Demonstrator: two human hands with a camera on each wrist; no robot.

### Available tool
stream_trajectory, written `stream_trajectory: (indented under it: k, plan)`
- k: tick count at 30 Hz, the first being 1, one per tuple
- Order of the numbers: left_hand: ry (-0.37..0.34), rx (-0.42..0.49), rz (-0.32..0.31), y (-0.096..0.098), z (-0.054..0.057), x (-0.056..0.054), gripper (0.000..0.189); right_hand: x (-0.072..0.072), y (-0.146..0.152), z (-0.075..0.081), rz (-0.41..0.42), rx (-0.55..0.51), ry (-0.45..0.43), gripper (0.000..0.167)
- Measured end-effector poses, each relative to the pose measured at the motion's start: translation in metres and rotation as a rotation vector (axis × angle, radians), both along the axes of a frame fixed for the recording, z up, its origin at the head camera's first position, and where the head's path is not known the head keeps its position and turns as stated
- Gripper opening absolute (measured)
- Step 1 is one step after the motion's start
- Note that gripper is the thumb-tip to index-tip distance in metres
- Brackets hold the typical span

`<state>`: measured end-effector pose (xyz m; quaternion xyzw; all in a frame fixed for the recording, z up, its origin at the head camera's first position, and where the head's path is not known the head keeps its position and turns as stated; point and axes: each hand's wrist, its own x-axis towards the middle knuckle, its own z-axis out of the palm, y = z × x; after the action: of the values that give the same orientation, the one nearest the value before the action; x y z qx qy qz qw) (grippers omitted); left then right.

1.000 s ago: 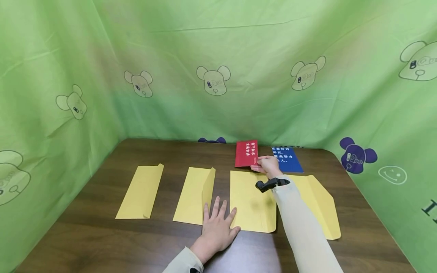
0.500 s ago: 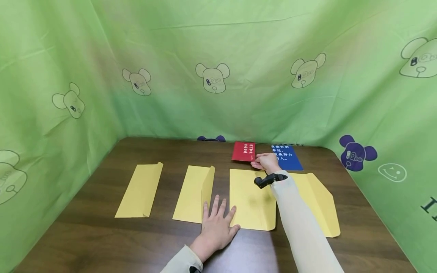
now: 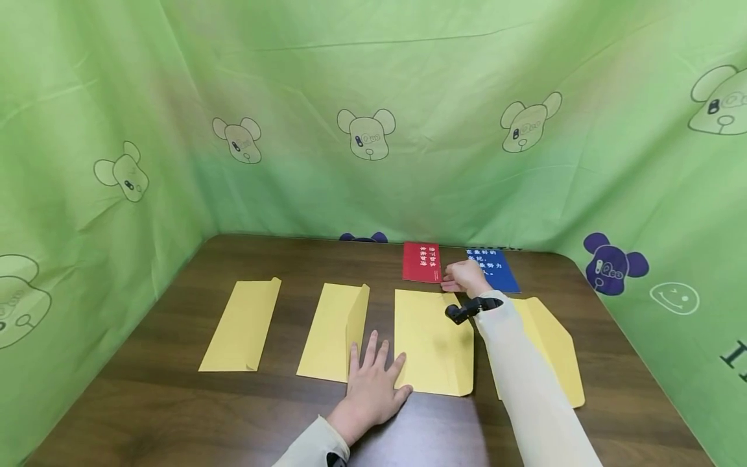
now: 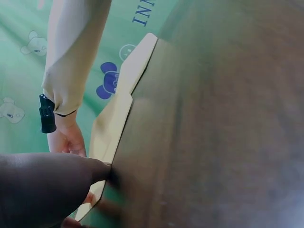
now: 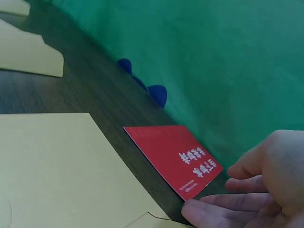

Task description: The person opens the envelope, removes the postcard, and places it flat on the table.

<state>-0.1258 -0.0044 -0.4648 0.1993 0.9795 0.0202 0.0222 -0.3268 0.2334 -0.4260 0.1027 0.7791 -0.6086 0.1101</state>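
Observation:
A red card (image 3: 421, 262) with white lettering lies at the table's far edge. Just right of it is my right hand (image 3: 467, 277), its fingertips at the card's near right corner. In the right wrist view, the thumb and fingers (image 5: 209, 213) are spread apart beside the card (image 5: 166, 149), with no pinch on it. A blue card (image 3: 496, 269) with white lettering lies partly behind this hand. My left hand (image 3: 373, 392) rests flat with fingers spread between two yellow envelopes, the middle-left one (image 3: 327, 331) and the middle-right one (image 3: 428, 344), touching their near edges.
Another yellow envelope (image 3: 238, 327) lies at the left and one more (image 3: 551, 344) at the right, partly under my right forearm. The flaps of the right-hand envelopes are spread out. Green printed cloth (image 3: 373, 78) hangs around the brown wooden table (image 3: 175, 415).
The red card, earlier held tilted in my right hand, has come down onto the table. That hand has loosened and shifted slightly right. My left hand has stayed in place.

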Motion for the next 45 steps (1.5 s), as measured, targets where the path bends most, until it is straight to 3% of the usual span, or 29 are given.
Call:
stream_trajectory:
  k: [7, 14, 17, 21, 27, 33, 40, 45]
  plan:
    - [0.021, 0.047, -0.017, 0.004, 0.001, -0.007, 0.058, 0.004, 0.000, 0.003, -0.003, 0.081, 0.094, 0.046]
    - [0.049, 0.082, -0.029, 0.005, 0.001, -0.007, 0.060, 0.021, -0.016, 0.005, -0.049, -0.039, 0.216, 0.039]
    - [0.073, 0.127, -0.035, -0.004, 0.003, -0.006, 0.061, 0.031, -0.024, 0.007, -0.041, -0.064, 0.280, 0.034]
    - [0.117, 0.219, -0.025, -0.029, 0.011, -0.002, 0.062, 0.048, -0.038, 0.007, 0.007, -0.039, 0.346, 0.032]
    - [0.178, 0.358, 0.096, -0.081, 0.021, 0.003, 0.061, 0.076, -0.065, -0.002, 0.134, 0.037, 0.431, 0.026]
    - [0.201, 0.392, 0.219, -0.121, 0.013, -0.003, 0.062, 0.101, -0.087, -0.015, 0.301, 0.240, 0.564, 0.023]
    - [0.201, 0.351, 0.250, -0.143, -0.004, -0.010, 0.061, 0.123, -0.107, -0.019, 0.611, 0.480, 0.678, 0.037]
    - [0.142, 0.348, 0.230, -0.148, -0.009, -0.009, 0.058, 0.132, -0.127, -0.019, 0.737, 0.560, 0.740, 0.043]
